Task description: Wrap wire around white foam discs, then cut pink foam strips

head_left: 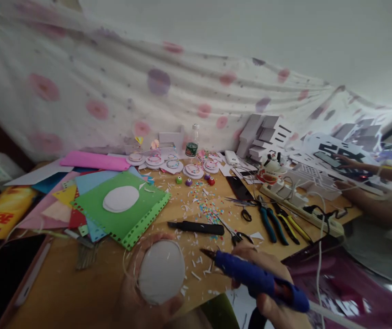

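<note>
My left hand grips a white round disc at its edges, the flat face turned up toward me. A thin pale loop, maybe wire, sticks out at the disc's left side. In my right hand is a blue hot glue gun, its dark nozzle pointing left toward the disc but apart from it. A white glue stick runs out of the gun's back end. Just beyond both hands lies a black-handled craft knife, with white paper scraps scattered around it.
Green foam sheets with a white oval lie left. White disc ornaments line the back. Scissors, teal-handled pliers, yellow-handled pliers and a power strip are right. A co-worker's arms reach in at far right.
</note>
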{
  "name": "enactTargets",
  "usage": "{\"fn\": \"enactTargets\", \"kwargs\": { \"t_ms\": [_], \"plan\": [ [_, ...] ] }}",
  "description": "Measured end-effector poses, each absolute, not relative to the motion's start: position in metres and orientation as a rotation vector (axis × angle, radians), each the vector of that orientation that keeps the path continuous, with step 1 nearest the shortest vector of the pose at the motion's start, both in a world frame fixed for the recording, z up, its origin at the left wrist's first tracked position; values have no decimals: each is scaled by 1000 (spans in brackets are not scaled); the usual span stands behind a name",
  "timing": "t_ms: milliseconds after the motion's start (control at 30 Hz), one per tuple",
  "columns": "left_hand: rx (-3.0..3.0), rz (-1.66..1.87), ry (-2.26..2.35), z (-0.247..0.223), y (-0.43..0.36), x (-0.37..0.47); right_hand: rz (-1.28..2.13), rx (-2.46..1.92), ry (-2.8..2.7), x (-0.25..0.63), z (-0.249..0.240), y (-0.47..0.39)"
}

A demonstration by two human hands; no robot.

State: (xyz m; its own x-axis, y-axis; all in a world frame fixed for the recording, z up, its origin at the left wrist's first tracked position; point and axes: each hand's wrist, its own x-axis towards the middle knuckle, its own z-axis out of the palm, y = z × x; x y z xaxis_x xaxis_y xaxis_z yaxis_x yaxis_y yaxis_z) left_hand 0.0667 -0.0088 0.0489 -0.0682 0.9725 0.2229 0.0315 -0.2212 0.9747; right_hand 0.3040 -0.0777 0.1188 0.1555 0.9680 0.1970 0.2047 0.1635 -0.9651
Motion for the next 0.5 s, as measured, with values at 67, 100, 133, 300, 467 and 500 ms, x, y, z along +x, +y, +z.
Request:
{"fn": "enactTargets", "kwargs": {
  "t_ms": [67, 100, 133, 300, 467, 500],
  "plan": [
    [1434, 1442, 1131, 54, -13, 61, 756, -1262, -1488, 296, 121, -79],
    [1465, 1432, 1096, 56, -14, 59, 700, -1251, -1545, 293, 122, -79],
    [1483, 1411, 1065, 58, -16, 57, 672, -1243, -1539, 291, 124, -80],
    [1483, 1374, 966, 62, -23, 60, 688, -1229, -1502, 282, 134, -86],
    [1433, 1483, 993, 73, -30, 64, 539, -1146, -1528, 281, 139, -88],
    [1429, 1457, 979, 76, -31, 63, 487, -1131, -1558, 282, 139, -88]
  ]
}}
